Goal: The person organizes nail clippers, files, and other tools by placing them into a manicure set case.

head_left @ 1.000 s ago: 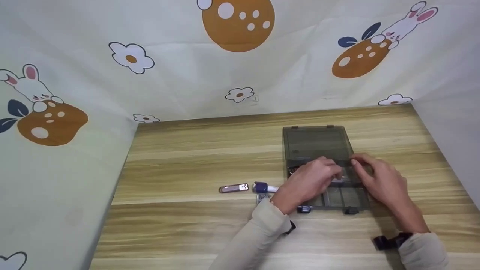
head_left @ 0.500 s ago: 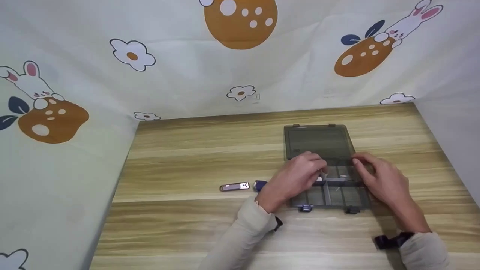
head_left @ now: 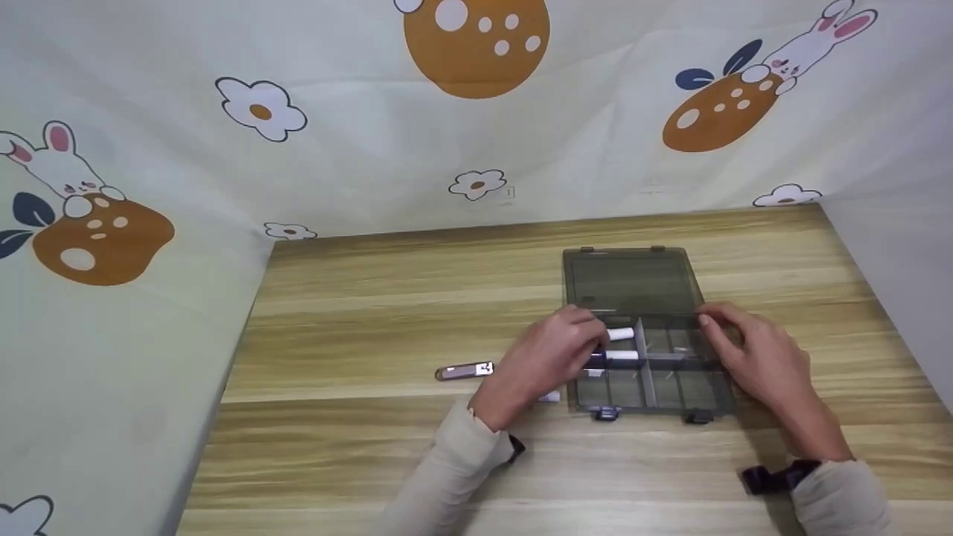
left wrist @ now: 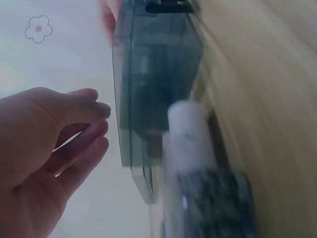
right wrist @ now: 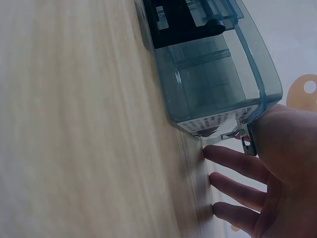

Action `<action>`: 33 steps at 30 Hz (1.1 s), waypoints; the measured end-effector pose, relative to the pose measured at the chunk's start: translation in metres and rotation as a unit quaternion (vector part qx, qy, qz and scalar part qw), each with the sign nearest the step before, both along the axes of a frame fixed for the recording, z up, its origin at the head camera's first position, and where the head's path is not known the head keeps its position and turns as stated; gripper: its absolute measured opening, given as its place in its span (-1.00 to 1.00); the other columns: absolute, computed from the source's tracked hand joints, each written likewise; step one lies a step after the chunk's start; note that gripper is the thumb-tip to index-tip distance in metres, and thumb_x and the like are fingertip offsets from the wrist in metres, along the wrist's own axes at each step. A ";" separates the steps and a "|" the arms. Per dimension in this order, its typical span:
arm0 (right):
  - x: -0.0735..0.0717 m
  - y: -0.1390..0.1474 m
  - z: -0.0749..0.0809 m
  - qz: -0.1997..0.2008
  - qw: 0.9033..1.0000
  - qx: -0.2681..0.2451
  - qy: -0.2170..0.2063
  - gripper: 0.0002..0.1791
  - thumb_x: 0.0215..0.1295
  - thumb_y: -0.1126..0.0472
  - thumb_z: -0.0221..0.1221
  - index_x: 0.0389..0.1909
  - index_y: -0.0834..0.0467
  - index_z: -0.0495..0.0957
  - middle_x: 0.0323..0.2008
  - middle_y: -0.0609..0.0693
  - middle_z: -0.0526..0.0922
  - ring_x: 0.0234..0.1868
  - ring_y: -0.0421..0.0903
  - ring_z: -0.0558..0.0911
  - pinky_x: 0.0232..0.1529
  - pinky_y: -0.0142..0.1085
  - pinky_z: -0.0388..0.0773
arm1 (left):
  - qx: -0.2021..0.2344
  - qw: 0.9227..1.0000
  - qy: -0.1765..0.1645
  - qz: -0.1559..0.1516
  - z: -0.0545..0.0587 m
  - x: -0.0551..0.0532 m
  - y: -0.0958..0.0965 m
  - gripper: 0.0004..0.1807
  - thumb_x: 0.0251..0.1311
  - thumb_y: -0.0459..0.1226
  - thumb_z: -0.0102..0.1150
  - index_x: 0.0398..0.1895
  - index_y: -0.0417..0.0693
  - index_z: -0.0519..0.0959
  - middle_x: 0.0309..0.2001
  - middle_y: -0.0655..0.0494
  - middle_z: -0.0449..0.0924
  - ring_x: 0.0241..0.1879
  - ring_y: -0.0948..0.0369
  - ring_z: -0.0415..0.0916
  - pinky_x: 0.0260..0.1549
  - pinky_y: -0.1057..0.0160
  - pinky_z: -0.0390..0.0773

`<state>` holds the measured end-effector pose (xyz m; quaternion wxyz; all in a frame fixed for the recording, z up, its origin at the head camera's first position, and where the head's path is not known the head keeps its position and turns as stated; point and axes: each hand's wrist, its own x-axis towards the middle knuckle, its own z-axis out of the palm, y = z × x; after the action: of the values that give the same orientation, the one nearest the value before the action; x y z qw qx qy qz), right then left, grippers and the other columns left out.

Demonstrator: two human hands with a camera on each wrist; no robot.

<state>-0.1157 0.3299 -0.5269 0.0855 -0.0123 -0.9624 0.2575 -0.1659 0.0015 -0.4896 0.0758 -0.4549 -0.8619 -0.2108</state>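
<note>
While the box [head_left: 696,388] holds two sticks [head_left: 622,356] | clipper [head_left: 461,371], bottle [left wrist: 213,204] at left likely not done | left hand [head_left: 547,356] loosely bent | right hand [head_left: 768,361] spread

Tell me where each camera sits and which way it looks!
Head: on the head, looking forward and down at the table and open box; left hand, right hand and sleeves show.
Left wrist: worn there, facing the box's side and a blurry white-topped thing; left hand and part of right show.
Right wrist: worn there, facing the table and the box's end; right hand shows.
Head and right wrist share the right hand and box.
</note>
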 end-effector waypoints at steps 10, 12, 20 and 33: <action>0.002 0.000 0.001 0.001 1.000 -0.001 0.003 -0.62 0.66 -0.15 0.10 0.23 -0.08 0.71 0.16 0.24 0.79 0.03 0.45 0.75 -0.28 0.34 0.58 | 0.001 0.999 -0.024 0.024 -0.005 -0.004 -0.043 -0.84 0.42 -0.39 0.30 -0.10 0.02 0.78 -0.07 0.18 0.82 -0.02 0.23 0.75 0.00 0.37 0.75; 0.002 -0.001 0.001 0.003 1.000 -0.001 0.008 -0.63 0.66 -0.14 0.11 0.21 -0.07 0.72 0.13 0.21 0.81 0.01 0.42 0.77 -0.28 0.32 0.59 | -0.009 0.999 -0.040 0.028 -0.006 -0.003 -0.051 -0.84 0.41 -0.39 0.30 -0.09 0.01 0.79 -0.07 0.16 0.83 -0.02 0.21 0.76 -0.01 0.36 0.76; 0.001 -0.001 0.000 0.003 1.000 -0.002 0.002 -0.61 0.67 -0.14 0.10 0.23 -0.06 0.71 0.15 0.22 0.79 0.05 0.43 0.75 -0.22 0.36 0.58 | -0.023 0.994 -0.102 0.028 -0.011 0.003 -0.076 -0.89 0.41 -0.35 0.36 -0.10 0.00 0.79 -0.10 0.17 0.84 -0.06 0.23 0.78 -0.02 0.33 0.77; 0.001 -0.001 0.002 0.000 1.000 0.002 0.001 -0.62 0.66 -0.15 0.10 0.22 -0.08 0.71 0.15 0.24 0.79 0.01 0.44 0.76 -0.34 0.28 0.57 | -0.046 0.988 -0.149 -0.017 -0.009 0.003 -0.092 -0.82 0.44 -0.35 0.32 0.01 -0.06 0.82 0.01 0.12 0.82 0.07 0.20 0.73 0.17 0.24 0.73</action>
<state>-0.1145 0.3286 -0.5254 0.0867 -0.0116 -0.9628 0.2558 -0.1626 -0.0907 -0.4983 -0.0781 -0.4362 -0.8644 -0.2375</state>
